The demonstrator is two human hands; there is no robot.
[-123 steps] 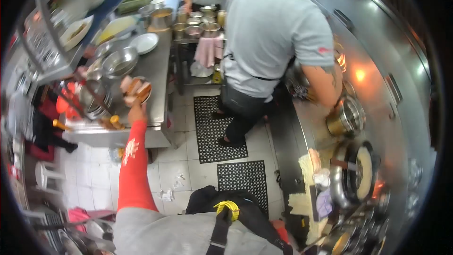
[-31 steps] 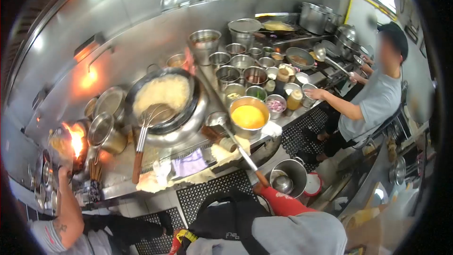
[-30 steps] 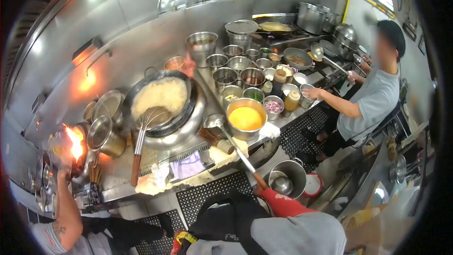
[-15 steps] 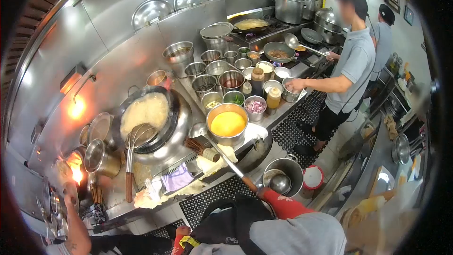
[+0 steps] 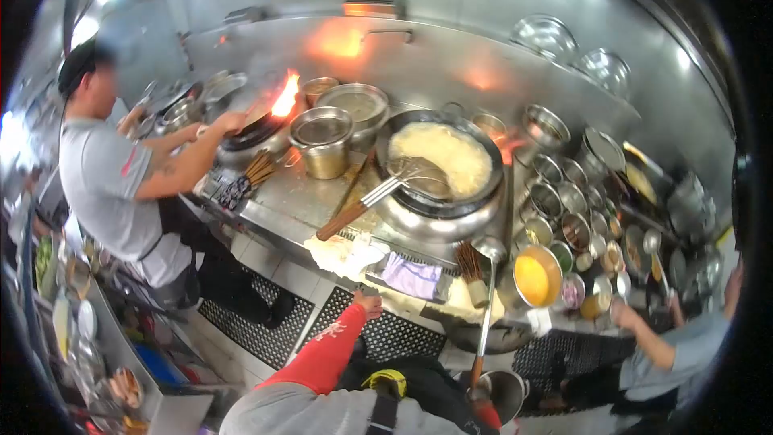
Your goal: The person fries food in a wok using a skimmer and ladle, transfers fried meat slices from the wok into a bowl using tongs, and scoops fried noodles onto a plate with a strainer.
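My right hand, at the bottom, grips the wooden end of a long-handled ladle. The ladle's bowl rests by a steel pot of yellow liquid. Below the counter edge, my left hand reaches forward on a red sleeve, its fingers loosely apart with nothing in them. Nearest to it are a crumpled pale cloth and a folded purple cloth. Beyond them, a wire skimmer with a wooden handle lies across a wok of pale, foamy contents.
On the left a co-worker handles a wok beside a tall flame. Another person works at the right. Steel ingredient pots crowd the counter's right side. A bamboo brush lies beside the ladle. A bucket stands by my right hand.
My view has swung left, bringing the co-worker at the flame fully into sight. My left hand has moved from my waist forward towards the counter edge. The ladle stays in my right hand.
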